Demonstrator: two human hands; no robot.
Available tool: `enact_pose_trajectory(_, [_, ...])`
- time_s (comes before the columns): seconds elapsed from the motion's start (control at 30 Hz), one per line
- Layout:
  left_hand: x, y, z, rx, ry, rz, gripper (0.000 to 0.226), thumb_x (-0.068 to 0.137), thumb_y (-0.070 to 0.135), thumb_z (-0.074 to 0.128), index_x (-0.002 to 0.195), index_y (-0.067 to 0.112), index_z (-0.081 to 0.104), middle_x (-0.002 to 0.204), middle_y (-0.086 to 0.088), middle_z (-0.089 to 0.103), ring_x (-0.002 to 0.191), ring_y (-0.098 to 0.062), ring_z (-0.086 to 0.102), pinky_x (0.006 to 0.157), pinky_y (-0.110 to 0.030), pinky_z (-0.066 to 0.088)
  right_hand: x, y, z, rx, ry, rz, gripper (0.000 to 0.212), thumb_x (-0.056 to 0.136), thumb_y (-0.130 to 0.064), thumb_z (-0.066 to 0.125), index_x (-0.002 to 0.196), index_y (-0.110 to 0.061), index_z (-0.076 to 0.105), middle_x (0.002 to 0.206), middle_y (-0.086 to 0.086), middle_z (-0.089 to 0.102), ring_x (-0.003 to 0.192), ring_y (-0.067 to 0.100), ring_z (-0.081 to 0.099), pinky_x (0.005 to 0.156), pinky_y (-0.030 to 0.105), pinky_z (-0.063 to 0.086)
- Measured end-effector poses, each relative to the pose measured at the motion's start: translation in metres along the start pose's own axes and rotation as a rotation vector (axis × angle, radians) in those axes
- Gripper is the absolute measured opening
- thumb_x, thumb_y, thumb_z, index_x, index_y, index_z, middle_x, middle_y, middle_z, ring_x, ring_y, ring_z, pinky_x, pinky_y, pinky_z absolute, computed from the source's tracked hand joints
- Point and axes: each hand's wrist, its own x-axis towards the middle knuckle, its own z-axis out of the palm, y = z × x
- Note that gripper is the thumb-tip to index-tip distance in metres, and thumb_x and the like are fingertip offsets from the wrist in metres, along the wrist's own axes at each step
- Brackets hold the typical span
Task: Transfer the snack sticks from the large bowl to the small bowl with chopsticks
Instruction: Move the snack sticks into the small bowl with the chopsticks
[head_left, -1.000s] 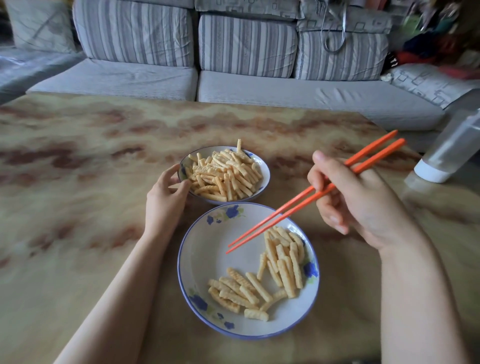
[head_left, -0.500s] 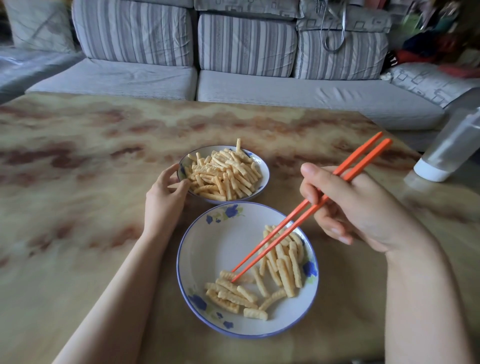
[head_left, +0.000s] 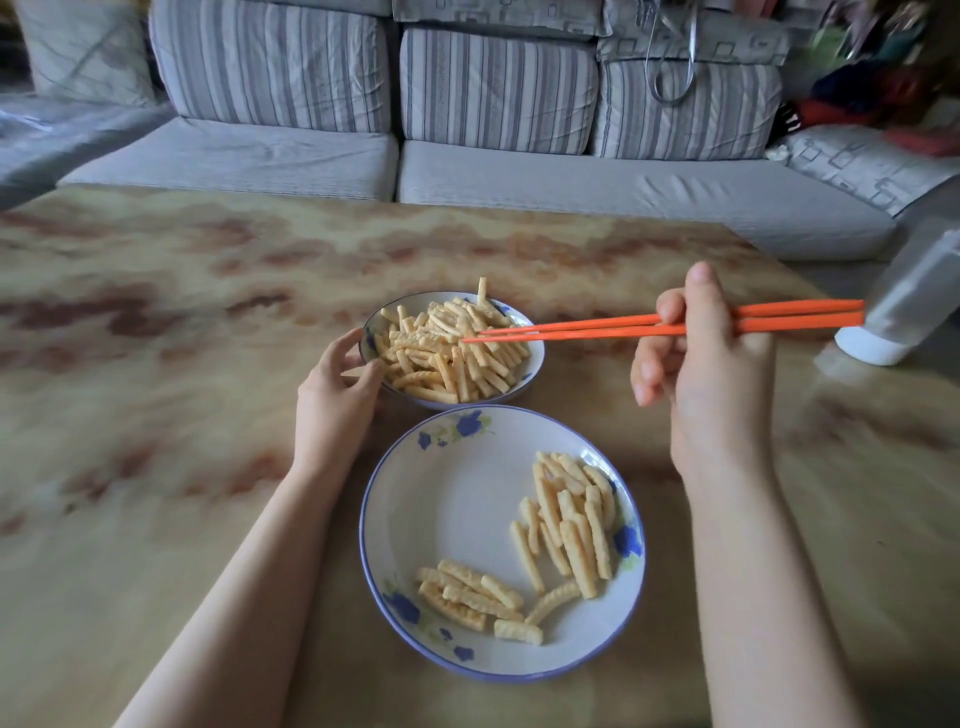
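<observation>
While the small blue-rimmed white bowl (head_left: 538, 364) sits heaped high and could slide under a prod, the left hand (head_left: 332, 402) steadies it, thumb and fingers (head_left: 347, 342) curled against its near-left rim. The right hand (head_left: 711, 384) grips the long orange chopsticks (head_left: 582, 329) near their middle, fingers wrapped round them, so the shafts lie almost level and the tips reach over the heap in that bowl. The tips lie nearly together. Whether a stick is pinched between them cannot be told against the pile.

The large white bowl with blue flowers (head_left: 447, 512) stands just in front of the small one on the marbled beige desk (head_left: 156, 374), probably so that each carry is short. The pale crinkle-cut snack sticks (head_left: 571, 519) still to be moved lie in it in two loose groups, one at its right side and one at its near side. Judging by the heap, most of the transfer looks done.

Half a second earlier the chopsticks slanted down into the large bowl, tips among those sticks. Now they have swung up and across to the small bowl, and the right hand has risen and turned with them. The left hand keeps its hold, and both bowls stand where they stood.
</observation>
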Motion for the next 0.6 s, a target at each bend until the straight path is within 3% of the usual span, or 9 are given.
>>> enact_pose_trajectory(0.13, [0.000, -0.001, 0.000, 0.008, -0.002, 0.001, 0.040, 0.089, 0.018, 0.057, 0.128, 0.027, 0.059, 0.104, 0.002, 0.068, 0.082, -0.017, 0.067, 0.075, -0.023, 0.049, -0.001, 0.015, 0.013, -0.021, 0.019, 0.005, 0.040, 0.102, -0.028, 0.043, 0.065, -0.013, 0.046, 0.039, -0.003, 0.042, 0.029, 0.015, 0.038, 0.033, 0.019, 0.028])
enact_pose_trajectory(0.3, [0.001, -0.002, 0.000, 0.009, -0.009, 0.003, 0.041, 0.089, 0.019, 0.057, 0.129, 0.027, 0.058, 0.104, 0.002, 0.068, 0.078, -0.019, 0.068, 0.078, -0.029, 0.050, -0.002, 0.029, 0.022, -0.112, -0.047, 0.031, 0.043, 0.102, -0.032, 0.042, 0.064, -0.014, 0.049, 0.038, 0.003, 0.044, 0.030, 0.019, 0.040, 0.034, 0.019, 0.030])
enact_pose_trajectory(0.6, [0.000, 0.000, 0.000, 0.013, -0.007, 0.000, 0.041, 0.090, 0.018, 0.057, 0.130, 0.027, 0.058, 0.101, 0.005, 0.066, 0.083, -0.016, 0.066, 0.075, -0.024, 0.046, -0.001, 0.010, 0.008, -0.101, -0.120, -0.006, 0.042, 0.102, -0.031, 0.041, 0.064, -0.015, 0.048, 0.035, 0.000, 0.044, 0.028, 0.019, 0.037, 0.036, 0.020, 0.023])
